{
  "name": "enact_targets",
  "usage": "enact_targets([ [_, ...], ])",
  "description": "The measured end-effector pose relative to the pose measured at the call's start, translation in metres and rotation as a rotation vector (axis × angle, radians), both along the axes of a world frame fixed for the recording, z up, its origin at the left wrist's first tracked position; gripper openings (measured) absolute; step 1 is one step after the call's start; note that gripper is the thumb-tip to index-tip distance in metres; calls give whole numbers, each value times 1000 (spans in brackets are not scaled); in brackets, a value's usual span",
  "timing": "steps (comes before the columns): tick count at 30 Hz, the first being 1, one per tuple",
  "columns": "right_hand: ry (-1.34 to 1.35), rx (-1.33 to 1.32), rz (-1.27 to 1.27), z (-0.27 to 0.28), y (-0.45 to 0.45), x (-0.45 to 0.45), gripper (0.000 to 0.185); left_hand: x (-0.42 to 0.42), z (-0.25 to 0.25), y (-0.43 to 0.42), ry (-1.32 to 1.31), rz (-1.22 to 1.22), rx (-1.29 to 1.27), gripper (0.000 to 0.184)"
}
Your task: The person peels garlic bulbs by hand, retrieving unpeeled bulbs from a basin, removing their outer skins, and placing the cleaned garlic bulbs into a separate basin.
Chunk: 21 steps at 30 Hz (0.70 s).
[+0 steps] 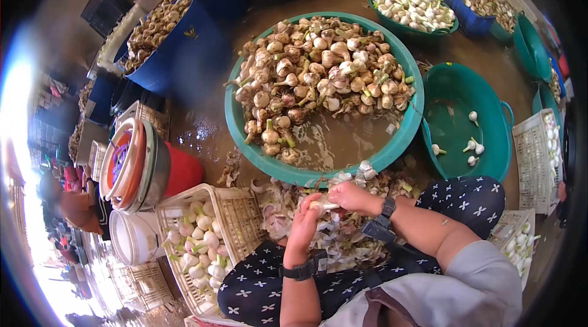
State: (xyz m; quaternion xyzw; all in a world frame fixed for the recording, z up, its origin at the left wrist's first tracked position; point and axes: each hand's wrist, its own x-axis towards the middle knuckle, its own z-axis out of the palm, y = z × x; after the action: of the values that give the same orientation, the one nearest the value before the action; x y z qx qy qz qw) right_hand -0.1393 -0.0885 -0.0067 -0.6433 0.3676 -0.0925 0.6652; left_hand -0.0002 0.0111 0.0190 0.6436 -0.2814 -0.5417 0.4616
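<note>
In front of my lap, my left hand point(302, 221) is closed around a pale garlic bulb point(318, 205). My right hand point(351, 197) is a closed fist at the bulb's stem end; its fingertips are partly hidden. A heap of papery garlic skins point(349, 238) lies below both hands. Just beyond them stands a wide green tub point(269, 171), with brown, unpeeled garlic bulbs point(331, 76) piled on its far side and murky water at the near side.
On the right, a smaller green tub point(441, 121) holds several white bulbs. A cream plastic crate point(239, 220) of peeled garlic tilts at my left, near stacked basins point(138, 161) and a white bucket point(131, 238). Another green tub point(422, 30) at the back is full of white garlic.
</note>
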Motion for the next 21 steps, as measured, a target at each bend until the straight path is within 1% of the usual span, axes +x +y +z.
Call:
enact_targets([
  [1, -64, 262, -168, 4, 4, -1, 17, 0, -5, 0, -4, -11, 1, 29],
  [2, -122, 185, -161, 9, 8, -1, 16, 1, -14, 2, -96, -21, -69, 31],
  [3, -125, 187, -172, 8, 10, -3, 16, -1, -12, 1, -187, -32, -140, 36],
  [4, -153, -113, -119, 5, 12, -5, 17, -3, -9, 1, -189, -46, -139, 36],
  [5, -174, -413, -66, 2, 13, -6, 18, -6, -4, 3, -320, -77, -188, 39],
  [6, -150, -136, -66, 0, 9, -4, 19, -9, 4, 4, -448, -108, -239, 42],
  [7, -149, -135, -77, -1, 7, -6, 19, -10, 8, 3, -447, -118, -240, 42],
  [9, -200, 648, -299, 1, 3, -7, 18, -10, 12, 1, -816, -238, -494, 45],
  [10, -377, 813, -209, 3, -1, -9, 16, -8, 3, 2, -928, -271, -559, 42],
  [11, -379, 818, -210, 5, 0, -8, 16, -9, 1, 3, -928, -274, -556, 42],
  [13, -450, 924, -382, 31, 4, -4, 15, -15, -3, 5, -869, -73, -455, 34],
  [14, -498, 873, -388, 36, 9, -5, 15, -25, -7, 4, -384, 289, -293, 20],
  [15, -502, 874, -385, 41, 14, -8, 15, -21, -7, 3, -389, 289, -294, 20],
  [17, -365, -14, -23, 44, 27, -21, 14, -8, -8, 3, 597, 689, -349, 16],
  [18, -363, -406, 86, 20, 31, -27, 18, -4, -9, 2, 579, 740, -307, 23],
  [19, -369, -402, 85, 9, 31, -36, 18, 0, -9, 4, 572, 740, -305, 23],
  [21, 179, -665, 247, 1, 30, -48, 24, 5, -9, 8, 569, 782, -200, 25],
])
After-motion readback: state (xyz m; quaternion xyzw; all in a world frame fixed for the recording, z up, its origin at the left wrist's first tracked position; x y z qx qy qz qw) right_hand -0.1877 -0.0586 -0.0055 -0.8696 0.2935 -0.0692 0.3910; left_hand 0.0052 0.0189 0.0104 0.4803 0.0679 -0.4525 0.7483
